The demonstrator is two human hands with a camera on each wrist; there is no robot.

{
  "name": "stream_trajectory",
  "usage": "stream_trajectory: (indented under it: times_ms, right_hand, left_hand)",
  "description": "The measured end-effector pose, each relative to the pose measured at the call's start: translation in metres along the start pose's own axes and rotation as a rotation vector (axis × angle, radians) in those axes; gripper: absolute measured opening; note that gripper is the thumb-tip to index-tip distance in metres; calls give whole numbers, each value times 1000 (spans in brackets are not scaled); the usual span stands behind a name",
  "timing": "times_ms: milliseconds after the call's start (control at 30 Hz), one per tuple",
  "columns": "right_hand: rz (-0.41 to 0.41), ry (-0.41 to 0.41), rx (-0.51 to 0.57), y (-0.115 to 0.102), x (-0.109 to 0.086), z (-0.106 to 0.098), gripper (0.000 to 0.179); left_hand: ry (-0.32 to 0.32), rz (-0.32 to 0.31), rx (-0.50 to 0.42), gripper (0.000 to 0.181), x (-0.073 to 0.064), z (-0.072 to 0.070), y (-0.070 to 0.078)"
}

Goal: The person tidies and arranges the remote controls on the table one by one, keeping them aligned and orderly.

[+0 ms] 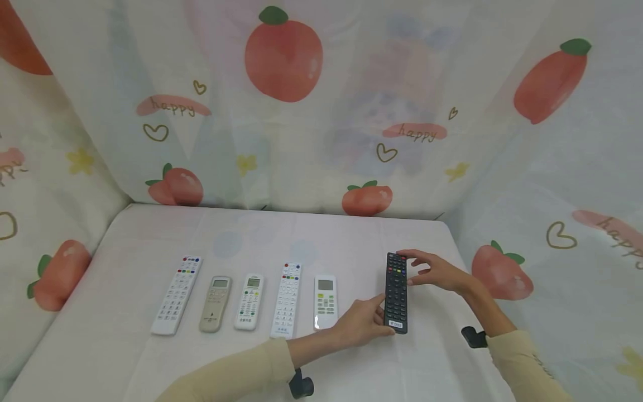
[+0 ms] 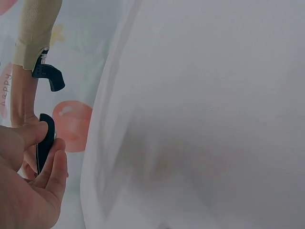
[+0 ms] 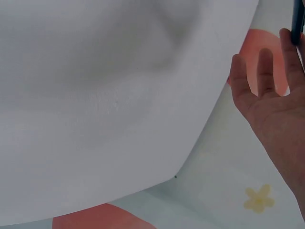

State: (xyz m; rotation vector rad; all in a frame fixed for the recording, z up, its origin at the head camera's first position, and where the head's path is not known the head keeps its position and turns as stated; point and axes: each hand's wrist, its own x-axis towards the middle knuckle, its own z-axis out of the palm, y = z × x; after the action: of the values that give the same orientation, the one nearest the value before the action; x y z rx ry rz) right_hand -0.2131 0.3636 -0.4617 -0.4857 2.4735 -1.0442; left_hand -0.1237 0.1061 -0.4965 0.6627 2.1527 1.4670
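A black remote control (image 1: 396, 293) with rows of buttons stands lengthwise between both hands at the right, its far end away from me. My left hand (image 1: 359, 322) grips its near end from the left, and in the left wrist view thumb and fingers pinch the dark remote control (image 2: 46, 143) at its end. My right hand (image 1: 437, 272) holds the far end from the right, one finger at the top edge and others at the side. In the right wrist view, part of the right hand (image 3: 274, 102) shows some fingers stretched out, with the remote at the frame's edge.
On the white-covered table (image 1: 125, 268) a row of remotes lies to the left: a long white remote (image 1: 177, 296), a beige one (image 1: 215, 304), a small white one (image 1: 248, 301), another long white one (image 1: 287, 301) and a white one with a screen (image 1: 325, 301). Fruit-printed cloth (image 1: 321, 139) surrounds the table.
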Motion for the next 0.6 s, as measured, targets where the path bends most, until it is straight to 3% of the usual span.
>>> stream_trajectory:
  times_ms: [300,600]
  right_hand:
    - [-26,-56,2,-4,11,17,71]
    - [-21,-99,-1,-4,18,33,69]
  left_hand:
    - [43,-43,-13,80,-16,8,-9]
    - [60,-25,-9,80,-23,14,-20]
